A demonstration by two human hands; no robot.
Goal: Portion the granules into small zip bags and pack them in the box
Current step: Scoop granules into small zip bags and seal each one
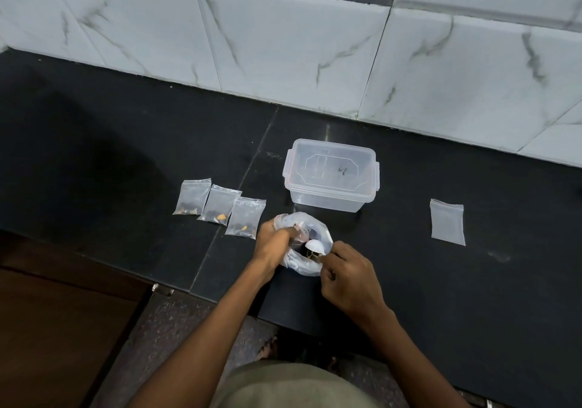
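Observation:
A large clear plastic bag (310, 269) of granules lies near the front edge of the black counter (126, 155). My left hand (272, 239) grips the bag's rim and holds it open. My right hand (346, 273) pinches the handle of a small white spoon (315, 246) whose bowl is inside the bag over dark granules. Three small zip bags (220, 207) with a few dark and orange granules each lie in a row to the left. An empty small zip bag (447, 222) lies to the right. The clear plastic box (330, 176), lid on, stands just behind the big bag.
A marble-tiled wall (299, 45) rises behind the counter. The counter's front edge runs diagonally below my hands, with a brown wooden surface (56, 329) and speckled floor below it.

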